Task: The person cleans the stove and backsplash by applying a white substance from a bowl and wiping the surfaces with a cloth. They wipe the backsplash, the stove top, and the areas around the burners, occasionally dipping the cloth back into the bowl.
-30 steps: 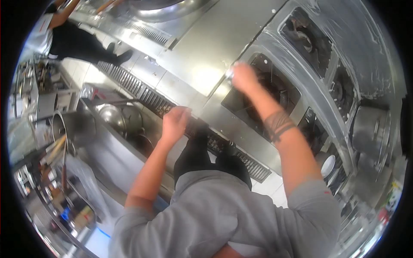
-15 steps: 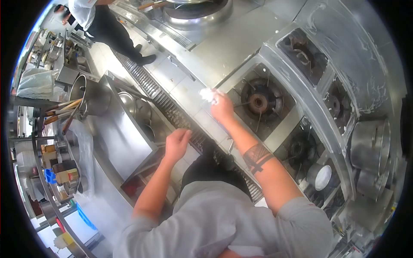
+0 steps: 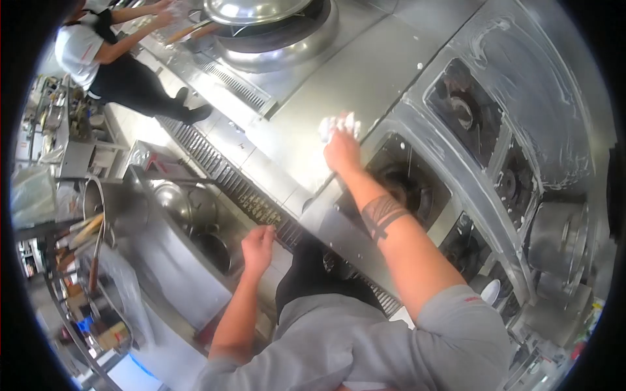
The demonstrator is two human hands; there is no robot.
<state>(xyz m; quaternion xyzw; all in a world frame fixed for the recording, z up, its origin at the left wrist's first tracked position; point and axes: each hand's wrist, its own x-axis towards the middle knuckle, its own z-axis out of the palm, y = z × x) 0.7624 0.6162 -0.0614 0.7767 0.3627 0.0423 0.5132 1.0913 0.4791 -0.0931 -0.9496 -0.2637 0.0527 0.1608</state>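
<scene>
My right hand (image 3: pixel 342 154) is closed around a foam-covered wad (image 3: pixel 341 126), probably a cloth or sponge, whose shape the white lather hides. It is over the steel stove top (image 3: pixel 372 91), at the near edge beside a burner (image 3: pixel 399 181) that my forearm partly covers. Streaks of suds coat the raised steel panel (image 3: pixel 528 85) behind the burners. My left hand (image 3: pixel 259 247) hangs with curled fingers above the floor drain, with nothing visible in it. Nearest to it is a steel shelf unit holding pans (image 3: pixel 214 251).
A large domed lid (image 3: pixel 257 10) covers a wok station at the top. Beyond the aisle stands a co-worker (image 3: pixel 124 65), arms stretched over the counter. A slotted drain (image 3: pixel 257 205) runs along the floor. Tall pots (image 3: pixel 554 234) stand at the right; a deep pot (image 3: pixel 117 202) is left.
My right hand has shifted from the burner's front edge onto the flat steel beside it. The view has turned, bringing the domed lid and the co-worker's arms further into sight.
</scene>
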